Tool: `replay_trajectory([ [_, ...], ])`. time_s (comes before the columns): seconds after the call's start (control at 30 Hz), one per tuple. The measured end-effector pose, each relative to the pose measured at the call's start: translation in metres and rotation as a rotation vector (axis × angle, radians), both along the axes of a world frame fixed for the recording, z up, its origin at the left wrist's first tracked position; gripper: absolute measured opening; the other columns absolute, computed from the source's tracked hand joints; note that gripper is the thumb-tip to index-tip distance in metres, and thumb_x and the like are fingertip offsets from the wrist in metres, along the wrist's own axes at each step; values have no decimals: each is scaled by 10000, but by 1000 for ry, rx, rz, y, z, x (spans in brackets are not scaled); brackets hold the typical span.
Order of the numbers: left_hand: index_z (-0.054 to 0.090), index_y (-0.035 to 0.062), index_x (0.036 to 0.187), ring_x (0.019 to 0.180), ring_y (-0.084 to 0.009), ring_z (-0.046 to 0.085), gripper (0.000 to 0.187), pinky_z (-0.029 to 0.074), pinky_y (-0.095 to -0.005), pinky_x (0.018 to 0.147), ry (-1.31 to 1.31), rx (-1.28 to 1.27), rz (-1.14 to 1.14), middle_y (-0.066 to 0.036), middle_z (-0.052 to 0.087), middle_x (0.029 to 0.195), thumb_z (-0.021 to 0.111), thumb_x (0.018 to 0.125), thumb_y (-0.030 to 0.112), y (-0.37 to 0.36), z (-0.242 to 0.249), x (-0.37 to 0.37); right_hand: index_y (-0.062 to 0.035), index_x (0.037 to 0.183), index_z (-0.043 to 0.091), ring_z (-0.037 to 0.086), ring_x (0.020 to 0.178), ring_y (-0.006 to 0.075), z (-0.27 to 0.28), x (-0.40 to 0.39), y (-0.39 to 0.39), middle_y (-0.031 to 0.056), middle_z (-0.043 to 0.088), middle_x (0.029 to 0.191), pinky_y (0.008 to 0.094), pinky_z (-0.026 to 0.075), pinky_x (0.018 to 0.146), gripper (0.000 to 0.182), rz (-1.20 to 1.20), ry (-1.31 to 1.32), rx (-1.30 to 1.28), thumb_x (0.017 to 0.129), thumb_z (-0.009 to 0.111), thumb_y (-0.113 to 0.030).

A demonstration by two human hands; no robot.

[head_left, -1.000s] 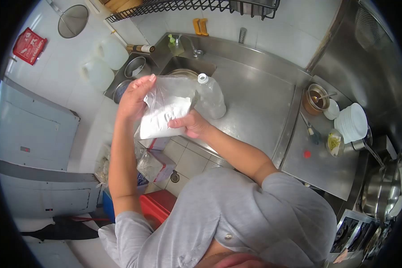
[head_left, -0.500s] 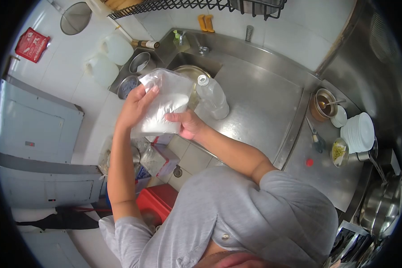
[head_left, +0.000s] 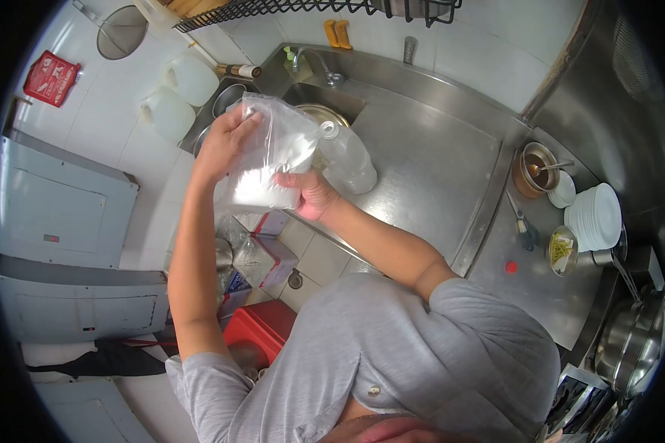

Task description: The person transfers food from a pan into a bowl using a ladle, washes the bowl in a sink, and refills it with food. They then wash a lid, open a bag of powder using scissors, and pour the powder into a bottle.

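Note:
A clear plastic bag (head_left: pixel 273 151) with white powder in its lower part is held up between my hands, near the front edge of the steel counter. My left hand (head_left: pixel 225 140) is closed on the bag's upper left side. Lower right, my right hand (head_left: pixel 314 193) grips the bag with the thumb across its front. Just beyond the bag, an uncapped clear plastic bottle (head_left: pixel 351 159) stands on the counter, close to my right hand. Whatever the bottle holds, I cannot make out.
Behind the bag is a sink (head_left: pixel 347 100) with a metal basin (head_left: pixel 321 114) and a tap (head_left: pixel 332 77). On the right counter are stacked white plates (head_left: pixel 592 218), a pot (head_left: pixel 537 166), scissors (head_left: pixel 523 225) and a red cap (head_left: pixel 511 266). A red bin (head_left: pixel 262 325) stands below.
The bag has tilted and its upper part has opened out flatter, with the powder now gathered lower. My left hand has shifted slightly up and left; my right hand has barely moved.

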State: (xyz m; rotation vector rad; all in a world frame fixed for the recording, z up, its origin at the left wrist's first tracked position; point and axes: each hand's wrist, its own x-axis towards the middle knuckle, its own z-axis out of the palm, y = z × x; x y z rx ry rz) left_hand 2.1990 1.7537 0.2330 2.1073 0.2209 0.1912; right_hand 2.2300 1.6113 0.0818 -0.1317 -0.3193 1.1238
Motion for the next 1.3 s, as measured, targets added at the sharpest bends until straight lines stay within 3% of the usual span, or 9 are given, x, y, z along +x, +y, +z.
replay_trajectory([
  [0.13,644,5,1093,828,-108,613,276,496,-296,751,52,287,45,-44,684,920,665,925,222,-21,24,13,-74,1259,562,644,1083,226,-1,-3,0,68,663,1128,390,516,987,555,2,-18,8,762,810,-74],
  [0.23,641,28,992,689,-97,544,207,474,-281,654,215,428,17,-5,624,818,686,927,219,-4,23,30,-76,1260,565,644,1083,226,-2,-4,0,68,663,1132,395,515,985,553,9,-24,5,764,809,-75],
  [0.43,627,20,968,614,-110,523,192,441,-300,567,145,472,91,-14,582,713,653,940,208,-7,21,39,-70,1260,569,651,1074,234,2,-2,-1,74,669,1135,403,514,985,537,11,3,32,776,801,-86],
  [0.73,632,-14,954,560,-136,545,245,434,-316,549,173,627,-28,-47,582,649,644,930,229,-5,27,54,-66,1241,597,655,1060,225,-6,-5,6,70,682,1132,388,523,951,529,132,71,64,782,820,-204],
  [0.83,663,-47,937,589,-241,620,278,491,-390,615,223,604,26,-143,626,663,649,885,226,-13,32,60,-64,1229,606,655,1053,220,-14,-3,12,69,688,1125,385,528,927,531,170,69,62,791,817,-277],
  [1.03,660,-66,945,622,-282,637,300,496,-402,630,221,662,-36,-173,632,675,648,888,228,-11,32,72,-67,1214,619,651,1058,215,1,-4,10,72,691,1125,391,527,921,537,156,90,95,796,812,-343],
  [1.13,657,-77,942,617,-280,637,307,498,-401,631,229,654,-21,-175,638,679,645,893,226,-13,32,74,-69,1208,623,651,1055,215,2,-4,9,71,690,1127,392,527,917,539,162,88,96,794,814,-356],
  [1.23,654,-14,949,521,-167,580,281,464,-335,498,223,659,-56,-63,592,616,637,911,263,-8,28,78,-78,1203,627,653,1037,211,2,-5,8,67,689,1120,386,530,897,546,162,98,84,785,819,-373],
  [1.3,655,-12,945,518,-168,581,277,464,-334,496,233,654,-63,-63,590,612,635,911,262,-8,29,80,-87,1199,629,653,1019,206,-1,-5,11,62,688,1112,378,531,877,552,160,96,81,777,824,-386],
])
